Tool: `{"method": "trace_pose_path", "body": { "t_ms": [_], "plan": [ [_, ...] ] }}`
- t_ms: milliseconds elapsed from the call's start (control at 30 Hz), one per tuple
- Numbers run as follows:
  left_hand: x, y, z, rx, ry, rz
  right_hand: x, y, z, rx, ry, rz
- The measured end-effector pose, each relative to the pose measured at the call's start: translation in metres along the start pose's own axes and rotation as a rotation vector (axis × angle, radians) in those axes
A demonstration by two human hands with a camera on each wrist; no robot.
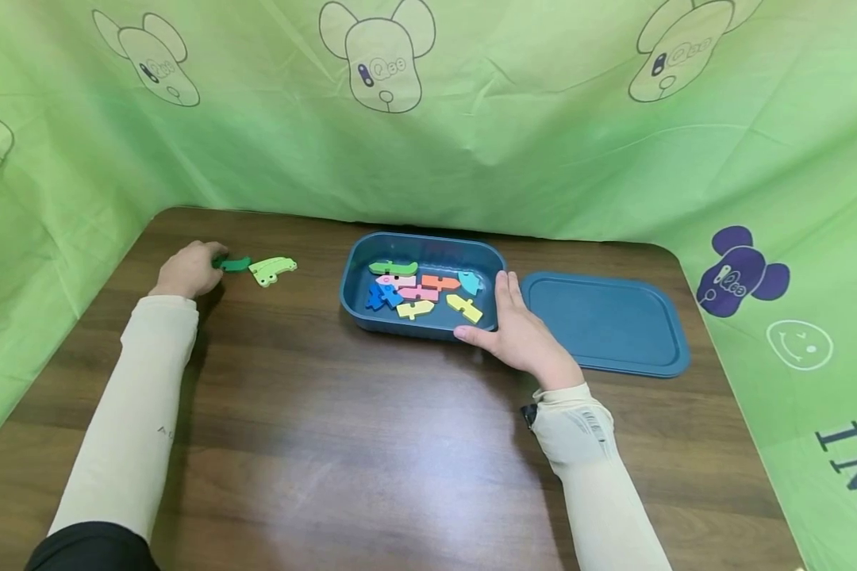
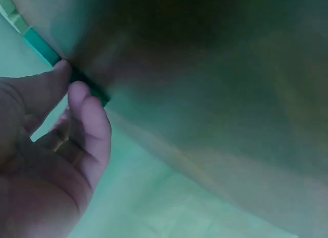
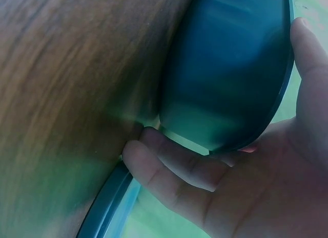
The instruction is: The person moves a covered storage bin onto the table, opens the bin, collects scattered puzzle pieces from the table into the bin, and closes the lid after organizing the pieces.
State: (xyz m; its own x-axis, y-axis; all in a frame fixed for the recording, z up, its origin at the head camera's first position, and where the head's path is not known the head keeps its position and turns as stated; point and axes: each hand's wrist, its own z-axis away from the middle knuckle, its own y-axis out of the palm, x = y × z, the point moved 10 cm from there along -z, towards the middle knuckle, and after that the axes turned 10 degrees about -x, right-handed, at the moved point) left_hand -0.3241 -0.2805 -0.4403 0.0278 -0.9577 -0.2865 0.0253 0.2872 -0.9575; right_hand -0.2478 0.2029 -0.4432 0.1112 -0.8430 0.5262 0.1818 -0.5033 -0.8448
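Observation:
At the left of the table, my left hand (image 1: pixel 189 270) pinches a dark green puzzle piece (image 1: pixel 236 264) between thumb and fingertips; the left wrist view shows the green piece (image 2: pixel 43 47) partly covered by them. Touching its right end is a light green spotted piece (image 1: pixel 272 270). My right hand (image 1: pixel 524 329) rests against the right end of a blue box (image 1: pixel 428 329), thumb at the front rim and fingers extended along the side. In the right wrist view the box wall (image 3: pixel 220 69) lies between thumb and fingers. Several coloured pieces, including an orange one (image 1: pixel 440 282), lie inside the box.
A blue lid (image 1: pixel 614 321) lies flat right of the box, close to my right hand. The brown wooden table (image 1: pixel 343 444) stretches in front. Green printed cloth (image 1: pixel 486 159) hangs along the table's back and sides.

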Motion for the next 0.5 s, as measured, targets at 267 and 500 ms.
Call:
{"method": "trace_pose_path", "body": {
  "t_ms": [267,500],
  "plan": [
    [0.018,-0.003,0.011,-0.021,0.002,0.083,0.001,-0.001,0.000,0.003,0.010,-0.009],
    [0.024,-0.004,0.012,-0.035,-0.016,0.124,0.002,-0.001,0.001,0.013,0.021,-0.013]
  ]
}}
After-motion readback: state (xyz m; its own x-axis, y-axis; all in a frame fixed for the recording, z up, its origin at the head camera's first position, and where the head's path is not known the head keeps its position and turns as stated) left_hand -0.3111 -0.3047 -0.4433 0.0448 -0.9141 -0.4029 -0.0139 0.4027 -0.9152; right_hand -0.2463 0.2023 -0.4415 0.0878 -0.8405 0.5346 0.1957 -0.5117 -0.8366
